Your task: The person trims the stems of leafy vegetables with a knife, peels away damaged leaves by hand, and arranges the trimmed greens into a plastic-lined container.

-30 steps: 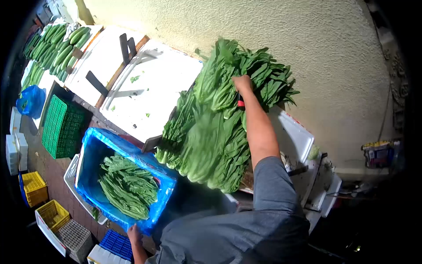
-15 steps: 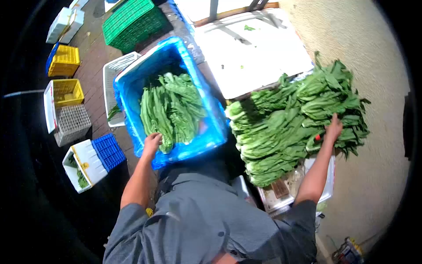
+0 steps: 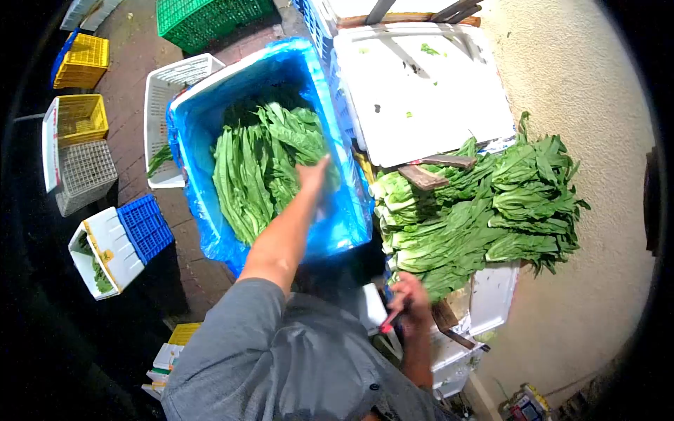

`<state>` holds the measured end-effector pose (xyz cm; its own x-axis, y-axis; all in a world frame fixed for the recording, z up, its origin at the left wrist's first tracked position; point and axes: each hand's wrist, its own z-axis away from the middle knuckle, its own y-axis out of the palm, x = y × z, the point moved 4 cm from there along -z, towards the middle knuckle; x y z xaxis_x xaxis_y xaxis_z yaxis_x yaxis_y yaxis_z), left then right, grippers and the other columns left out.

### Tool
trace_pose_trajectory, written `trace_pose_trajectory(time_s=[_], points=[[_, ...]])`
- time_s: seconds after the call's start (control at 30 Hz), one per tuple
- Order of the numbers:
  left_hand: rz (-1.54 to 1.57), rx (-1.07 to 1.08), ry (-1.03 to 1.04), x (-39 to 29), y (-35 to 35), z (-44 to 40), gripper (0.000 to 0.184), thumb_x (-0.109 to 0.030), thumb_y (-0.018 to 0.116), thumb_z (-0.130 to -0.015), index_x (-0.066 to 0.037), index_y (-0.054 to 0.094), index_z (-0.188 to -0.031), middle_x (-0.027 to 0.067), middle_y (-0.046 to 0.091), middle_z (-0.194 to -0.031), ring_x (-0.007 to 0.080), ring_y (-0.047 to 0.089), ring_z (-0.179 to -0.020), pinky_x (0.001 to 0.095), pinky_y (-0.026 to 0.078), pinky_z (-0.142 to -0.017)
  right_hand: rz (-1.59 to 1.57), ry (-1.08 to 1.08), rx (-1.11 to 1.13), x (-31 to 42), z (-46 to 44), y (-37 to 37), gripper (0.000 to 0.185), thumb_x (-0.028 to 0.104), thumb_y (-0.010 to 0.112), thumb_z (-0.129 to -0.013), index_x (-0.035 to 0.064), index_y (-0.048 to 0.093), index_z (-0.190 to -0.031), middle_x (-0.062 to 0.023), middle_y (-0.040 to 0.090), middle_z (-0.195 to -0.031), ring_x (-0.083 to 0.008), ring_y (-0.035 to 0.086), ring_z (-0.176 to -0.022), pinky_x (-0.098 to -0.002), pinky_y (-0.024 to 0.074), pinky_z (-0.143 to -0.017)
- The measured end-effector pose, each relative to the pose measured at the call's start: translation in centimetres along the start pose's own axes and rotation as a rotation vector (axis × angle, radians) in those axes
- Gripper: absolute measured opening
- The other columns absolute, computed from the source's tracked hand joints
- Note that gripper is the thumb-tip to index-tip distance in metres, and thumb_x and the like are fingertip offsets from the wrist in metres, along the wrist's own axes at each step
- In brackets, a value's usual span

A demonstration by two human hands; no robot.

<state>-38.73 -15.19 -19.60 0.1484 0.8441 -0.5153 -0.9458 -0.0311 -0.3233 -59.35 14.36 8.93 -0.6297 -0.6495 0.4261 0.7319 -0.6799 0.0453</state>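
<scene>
My left hand (image 3: 312, 174) reaches into a blue-lined crate (image 3: 351, 210), touching the right side of the leafy lettuce (image 3: 242, 175) heaped inside. Its thumb and fingers look spread against the leaves, with the fingertips partly hidden. My right hand (image 3: 412, 298), slightly blurred, is closed around a slim tool with a red end (image 3: 386, 328); its kind is not clear. That hand is at the near edge of a large pile of leafy lettuce (image 3: 456, 224), whose pale stem ends face the crate.
Beyond the pile lies a white foam board (image 3: 435, 91) with leaf scraps. A wooden piece (image 3: 425, 179) rests on the pile's far edge. A white basket (image 3: 158, 105), a green crate (image 3: 210, 24) and a blue crate (image 3: 145, 228) stand to the left. A beige wall (image 3: 562, 70) borders the right.
My left hand has moved from the crate's near-left side to the lettuce at its right. My right hand has drawn back from the pile's far right to its near edge. The view has shifted.
</scene>
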Motion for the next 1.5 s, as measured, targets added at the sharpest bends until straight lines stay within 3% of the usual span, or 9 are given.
trace_pose_trajectory(time_s=[0.1, 0.2, 0.43, 0.67, 0.7, 0.77, 0.83, 1.3, 1.5], points=[[-0.033, -0.084, -0.009, 1.2, 0.6, -2.4, 0.112, -0.042, 0.085, -0.067, 0.015, 0.026, -0.142, 0.0338, 0.048, -0.137, 0.0399, 0.053, -0.124, 0.0416, 0.041, -0.106, -0.170, 0.195, 0.124, -5.6, 0.8, 3.9, 0.042, 0.021, 0.060, -0.094, 0.0044, 0.051, -0.131, -0.0072, 0.067, -0.094, -0.0153, 0.062, -0.073, -0.0325, 0.0548, -0.065], [0.189, 0.173, 0.007, -0.1, -1.4, -1.9, 0.069, -0.032, 0.080, -0.073, 0.014, 0.055, -0.118, 0.0251, 0.065, -0.108, 0.0322, 0.064, -0.097, 0.0392, 0.049, -0.088, -0.149, 0.183, 0.117, -8.1, 0.3, 6.4, 0.035, 0.026, 0.055, -0.098, 0.0041, 0.054, -0.126, -0.0067, 0.064, -0.091, -0.0132, 0.057, -0.069, -0.0329, 0.0561, -0.068], [0.786, 0.669, -0.317, -9.6, -11.3, 6.5, 0.048, -0.037, 0.068, -0.088, -0.007, 0.056, -0.124, 0.0129, 0.065, -0.116, 0.0304, 0.063, -0.105, 0.0512, 0.052, -0.089, 0.138, -0.131, 0.211, -6.5, -1.9, 12.9, 0.034, 0.030, 0.046, -0.105, 0.0018, 0.051, -0.124, -0.0092, 0.061, -0.091, -0.0120, 0.056, -0.063, -0.0329, 0.0565, -0.062], [1.147, 0.649, -0.234, -15.9, -20.7, 13.5, 0.056, -0.044, 0.073, -0.085, -0.007, 0.059, -0.124, 0.0109, 0.065, -0.121, 0.0304, 0.063, -0.108, 0.0473, 0.049, -0.100, 0.835, -1.191, 0.309, 6.8, 2.9, 29.8, 0.055, 0.013, 0.060, -0.093, -0.0069, 0.040, -0.140, -0.0102, 0.064, -0.080, -0.0155, 0.059, -0.064, -0.0304, 0.0476, -0.061], [1.181, 0.624, -0.197, -18.4, -22.5, 16.7, 0.046, -0.046, 0.068, -0.088, -0.006, 0.061, -0.111, 0.0075, 0.066, -0.091, 0.0179, 0.062, -0.074, 0.0291, 0.055, -0.066, 0.852, -1.274, 0.342, 8.1, 4.3, 32.2, 0.060, 0.017, 0.064, -0.090, -0.0070, 0.040, -0.140, -0.0116, 0.064, -0.077, -0.0207, 0.060, -0.062, -0.0336, 0.0487, -0.059], [1.249, 0.706, -0.176, -18.7, -25.2, 16.8, 0.052, -0.048, 0.067, -0.089, -0.006, 0.059, -0.119, 0.0108, 0.065, -0.108, 0.0255, 0.062, -0.096, 0.0424, 0.051, -0.089, 0.884, -1.436, 0.411, 9.5, 6.4, 36.4, 0.070, 0.025, 0.072, -0.085, -0.0071, 0.041, -0.140, -0.0143, 0.064, -0.071, -0.0311, 0.063, -0.059, -0.0401, 0.0509, -0.057], [1.294, 0.742, -0.133, -19.6, -28.1, 17.8, 0.058, -0.050, 0.066, -0.089, -0.006, 0.057, -0.125, 0.0127, 0.062, -0.122, 0.0307, 0.057, -0.115, 0.0531, 0.040, -0.107, 0.962, -1.480, 0.441, 9.4, 7.6, 39.5, 0.074, 0.027, 0.073, -0.084, -0.0074, 0.038, -0.141, -0.0130, 0.063, -0.070, -0.0307, 0.063, -0.059, -0.0400, 0.0506, -0.056], [1.502, 0.642, -0.114, -17.0, -43.7, 12.8, 0.054, -0.050, 0.063, -0.091, -0.008, 0.059, -0.125, 0.0114, 0.062, -0.124, 0.0304, 0.059, -0.114, 0.0489, 0.046, -0.103, 1.251, -1.602, 0.722, 4.2, 11.9, 54.7, 0.059, 0.025, 0.070, -0.087, 0.0135, 0.048, -0.141, -0.0144, 0.068, -0.095, -0.0341, 0.067, -0.079, -0.0432, 0.0515, -0.065], [1.545, 0.578, -0.108, -15.1, -49.0, 10.8, 0.055, -0.053, 0.063, -0.090, -0.009, 0.061, -0.123, 0.0108, 0.063, -0.122, 0.0301, 0.059, -0.111, 0.0467, 0.047, -0.100, 1.331, -1.585, 0.897, 1.9, 11.9, 59.7, 0.055, 0.020, 0.068, -0.088, 0.0167, 0.048, -0.139, -0.0131, 0.065, -0.088, -0.0340, 0.065, -0.078, -0.0435, 0.0499, -0.063]])
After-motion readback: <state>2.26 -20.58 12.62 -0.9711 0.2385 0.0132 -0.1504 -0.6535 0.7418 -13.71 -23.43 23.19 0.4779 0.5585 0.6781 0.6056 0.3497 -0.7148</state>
